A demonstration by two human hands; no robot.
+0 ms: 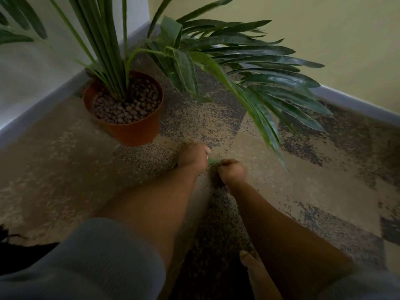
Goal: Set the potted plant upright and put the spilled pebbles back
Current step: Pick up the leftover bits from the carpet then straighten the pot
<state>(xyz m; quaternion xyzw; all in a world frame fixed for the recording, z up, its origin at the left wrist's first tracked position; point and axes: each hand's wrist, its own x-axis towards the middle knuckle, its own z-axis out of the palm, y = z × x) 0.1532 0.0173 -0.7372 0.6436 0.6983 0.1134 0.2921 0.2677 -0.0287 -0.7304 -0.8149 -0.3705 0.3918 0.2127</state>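
On carpet [65, 161], left hand [191, 155] and right hand [232, 172] pinch a leaf [212, 161].

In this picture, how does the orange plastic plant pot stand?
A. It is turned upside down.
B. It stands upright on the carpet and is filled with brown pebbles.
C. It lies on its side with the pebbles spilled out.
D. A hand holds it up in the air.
B: the orange plastic plant pot rests upright on the carpet, with brown pebbles filling it around the stems, and neither hand touches it.
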